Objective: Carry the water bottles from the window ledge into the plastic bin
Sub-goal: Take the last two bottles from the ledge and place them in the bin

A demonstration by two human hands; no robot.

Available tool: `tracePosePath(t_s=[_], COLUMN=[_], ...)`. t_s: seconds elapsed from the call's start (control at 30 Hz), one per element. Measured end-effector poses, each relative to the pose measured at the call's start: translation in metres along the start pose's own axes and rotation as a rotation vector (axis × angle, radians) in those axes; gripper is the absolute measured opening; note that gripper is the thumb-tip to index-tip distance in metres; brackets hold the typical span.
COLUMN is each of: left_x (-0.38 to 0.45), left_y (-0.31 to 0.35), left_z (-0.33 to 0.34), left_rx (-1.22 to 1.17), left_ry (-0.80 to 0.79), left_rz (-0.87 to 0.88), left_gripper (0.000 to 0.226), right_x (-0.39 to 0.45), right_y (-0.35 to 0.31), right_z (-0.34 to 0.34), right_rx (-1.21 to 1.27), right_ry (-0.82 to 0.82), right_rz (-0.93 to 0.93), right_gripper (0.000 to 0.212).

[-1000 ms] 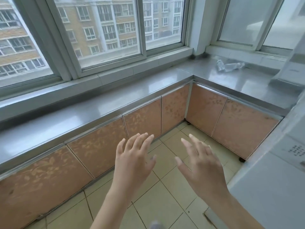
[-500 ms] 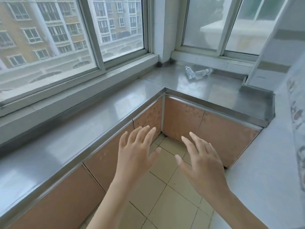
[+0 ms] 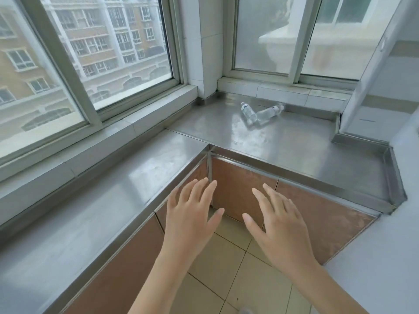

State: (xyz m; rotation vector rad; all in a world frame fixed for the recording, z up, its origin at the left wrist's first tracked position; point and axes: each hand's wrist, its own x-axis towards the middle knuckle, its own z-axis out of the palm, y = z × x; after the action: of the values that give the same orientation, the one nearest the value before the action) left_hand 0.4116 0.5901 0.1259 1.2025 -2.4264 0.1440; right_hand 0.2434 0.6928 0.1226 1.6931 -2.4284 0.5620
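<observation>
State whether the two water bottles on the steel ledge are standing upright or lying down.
Lying down. Both water bottles rest on their sides on the steel ledge, their bases meeting in a V, caps pointing apart.

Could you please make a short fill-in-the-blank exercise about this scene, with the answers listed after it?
1. ____ water bottles lie on the steel ledge.
2. The bottles lie on their ____, not upright.
3. The left hand and the right hand hold ____.
4. The fingers of both hands are ____, not curled.

Missing words: two; sides; nothing; straight
</observation>
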Motion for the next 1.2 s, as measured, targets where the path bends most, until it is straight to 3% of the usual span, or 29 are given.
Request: tracePosePath(t_s=[0.43,0.87,1.1,1.2], left_x=[0.214,0.475,0.604,0.647], left_y=[0.021,0.011,-0.001,0.002], left_z=[0.112,0.272,0.357,0.396], left_rx=[-0.014,-0.138,-0.198,-0.278], left_ry=[-0.046,-0.089,-0.168,-0.302], left_rz=[0.017,0.136,0.147,0.042], left_gripper=[0.057,0.054,0.052,0.057], right_x=[0.206,0.447,0.563,0.603], right_y=[0.101,0.180,0.217,0.239], right_z=[0.038,0.137,0.190,0.215], right_rx=[-0.061,-0.098,-0.095,-0.103], right_ry=[-0.050,-0.081,-0.112,-0.129], right_rz=[0.003,0.131,0.206,0.234], right_gripper=[0.061,0.059,0.059,0.058])
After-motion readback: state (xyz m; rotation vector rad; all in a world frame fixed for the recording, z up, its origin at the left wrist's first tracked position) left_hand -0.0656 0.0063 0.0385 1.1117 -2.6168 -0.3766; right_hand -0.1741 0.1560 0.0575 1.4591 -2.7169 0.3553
